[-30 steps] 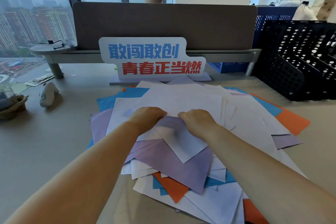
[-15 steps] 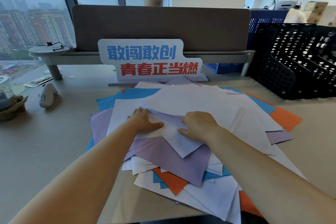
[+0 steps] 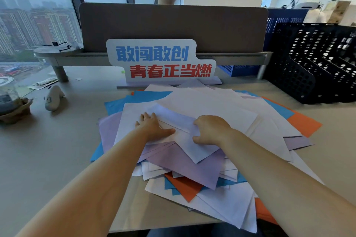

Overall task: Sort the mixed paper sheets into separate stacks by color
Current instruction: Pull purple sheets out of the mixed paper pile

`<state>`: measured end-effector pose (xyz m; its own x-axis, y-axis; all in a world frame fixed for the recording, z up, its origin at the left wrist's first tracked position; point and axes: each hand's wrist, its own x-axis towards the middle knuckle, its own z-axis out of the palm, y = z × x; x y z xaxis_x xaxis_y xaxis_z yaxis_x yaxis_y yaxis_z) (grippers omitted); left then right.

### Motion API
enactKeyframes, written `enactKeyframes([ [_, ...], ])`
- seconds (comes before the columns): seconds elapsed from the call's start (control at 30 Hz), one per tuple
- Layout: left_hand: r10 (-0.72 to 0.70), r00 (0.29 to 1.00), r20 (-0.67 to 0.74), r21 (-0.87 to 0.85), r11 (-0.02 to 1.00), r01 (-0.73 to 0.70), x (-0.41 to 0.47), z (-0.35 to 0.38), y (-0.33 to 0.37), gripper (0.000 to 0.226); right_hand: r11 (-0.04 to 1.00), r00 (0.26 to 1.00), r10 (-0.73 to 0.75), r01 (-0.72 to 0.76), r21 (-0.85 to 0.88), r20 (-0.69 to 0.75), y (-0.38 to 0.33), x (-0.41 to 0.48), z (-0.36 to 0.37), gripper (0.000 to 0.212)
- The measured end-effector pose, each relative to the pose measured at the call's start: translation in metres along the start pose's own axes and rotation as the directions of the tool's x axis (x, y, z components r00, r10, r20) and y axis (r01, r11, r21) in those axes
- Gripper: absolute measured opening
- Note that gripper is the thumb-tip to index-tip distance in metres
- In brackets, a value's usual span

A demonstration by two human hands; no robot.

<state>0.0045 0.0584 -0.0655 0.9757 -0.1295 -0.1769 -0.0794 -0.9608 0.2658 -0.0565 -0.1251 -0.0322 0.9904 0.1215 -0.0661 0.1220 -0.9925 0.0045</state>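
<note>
A mixed heap of paper lies on the desk before me: white sheets [image 3: 208, 102] on top, purple sheets [image 3: 185, 163] below them, blue sheets [image 3: 134, 98] at the back left and orange sheets [image 3: 304, 123] at the right edge. My left hand [image 3: 152, 127] lies flat with straight fingers on a white sheet near the heap's middle. My right hand [image 3: 210, 131] rests beside it with fingers bent, their tips on the edge of a pale sheet [image 3: 194, 148]. Whether those fingers pinch the sheet is hidden.
A sign with blue and red characters [image 3: 161, 61] stands just behind the heap. Black perforated file racks [image 3: 316, 67] fill the right rear. A white controller [image 3: 54, 98] and a cluttered bowl [image 3: 13, 106] lie at the left. A brown partition [image 3: 173, 27] backs the desk.
My left hand has gone from curled on the papers to flat with fingers spread. The purple sheet under both hands is now covered by pale paper. The right hand has barely moved.
</note>
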Motion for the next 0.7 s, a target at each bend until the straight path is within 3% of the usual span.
enactKeyframes([
  [0.2, -0.001, 1.000, 0.017, 0.018, 1.000, 0.001, 0.003, -0.001, 0.000, 0.094, 1.000, 0.999, 0.008, -0.008, -0.001, 0.035, -0.002, 0.003, -0.002, 0.047],
  [0.47, 0.052, 0.993, -0.102, 0.141, 0.989, -0.037, 0.002, -0.003, 0.001, 0.070, 0.995, 0.990, -0.057, 0.046, -0.090, -0.127, -0.006, -0.001, 0.009, 0.030],
  [0.57, 0.152, 0.965, -0.215, 0.193, 0.975, -0.111, 0.002, -0.002, 0.002, 0.061, 0.990, 0.986, -0.083, 0.065, -0.123, -0.145, 0.004, -0.003, 0.012, 0.027],
  [0.7, 0.342, 0.881, -0.327, 0.304, 0.921, -0.245, 0.001, -0.004, 0.012, 0.044, 0.985, 0.980, -0.134, 0.117, -0.123, -0.146, 0.016, -0.006, 0.008, 0.057],
])
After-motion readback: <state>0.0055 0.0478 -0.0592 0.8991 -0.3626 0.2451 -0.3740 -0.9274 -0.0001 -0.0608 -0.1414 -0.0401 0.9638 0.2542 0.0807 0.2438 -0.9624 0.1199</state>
